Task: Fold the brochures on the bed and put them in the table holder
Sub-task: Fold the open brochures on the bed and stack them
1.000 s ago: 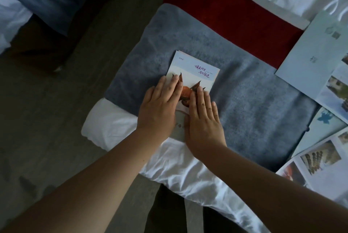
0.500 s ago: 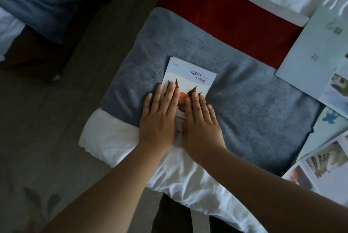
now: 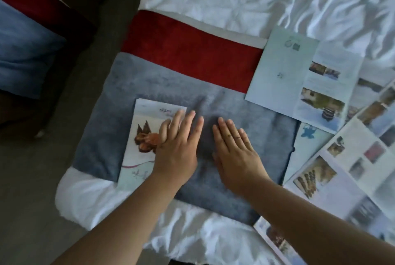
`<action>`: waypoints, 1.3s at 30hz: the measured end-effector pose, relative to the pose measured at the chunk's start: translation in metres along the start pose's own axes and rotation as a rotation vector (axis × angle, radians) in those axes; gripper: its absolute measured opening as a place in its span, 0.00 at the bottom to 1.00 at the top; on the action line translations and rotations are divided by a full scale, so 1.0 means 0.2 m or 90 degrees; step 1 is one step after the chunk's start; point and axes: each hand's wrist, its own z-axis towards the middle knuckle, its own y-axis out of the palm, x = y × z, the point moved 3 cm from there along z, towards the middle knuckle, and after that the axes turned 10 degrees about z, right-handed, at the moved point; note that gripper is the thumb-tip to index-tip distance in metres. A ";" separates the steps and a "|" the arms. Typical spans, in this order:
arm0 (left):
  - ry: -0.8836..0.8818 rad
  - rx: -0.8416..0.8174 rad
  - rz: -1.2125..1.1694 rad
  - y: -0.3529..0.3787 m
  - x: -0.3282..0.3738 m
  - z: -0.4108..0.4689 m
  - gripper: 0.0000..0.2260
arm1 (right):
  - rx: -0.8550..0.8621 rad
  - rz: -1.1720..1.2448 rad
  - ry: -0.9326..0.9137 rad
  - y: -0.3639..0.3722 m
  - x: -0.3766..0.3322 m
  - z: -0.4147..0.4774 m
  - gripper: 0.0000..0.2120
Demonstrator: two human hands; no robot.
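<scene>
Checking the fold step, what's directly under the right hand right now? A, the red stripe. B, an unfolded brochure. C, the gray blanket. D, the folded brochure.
C: the right hand lies flat with straight fingers over the gray blanket, apart from the folded brochure, which only the left hand overlaps.

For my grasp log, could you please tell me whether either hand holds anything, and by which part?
Nothing is held: left hand flat over folded brochure, right hand flat over grey blanket.
</scene>
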 end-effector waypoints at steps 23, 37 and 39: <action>0.292 -0.098 -0.045 -0.10 1.76 0.23 0.28 | 0.097 0.126 0.410 -0.12 1.41 -1.19 0.32; 0.337 -0.104 -0.015 -0.06 2.07 0.24 0.28 | 0.162 0.255 0.504 -0.06 1.69 -1.45 0.30; 0.333 -0.098 -0.021 -0.07 2.09 0.26 0.28 | 0.160 0.266 0.474 -0.05 1.67 -1.44 0.29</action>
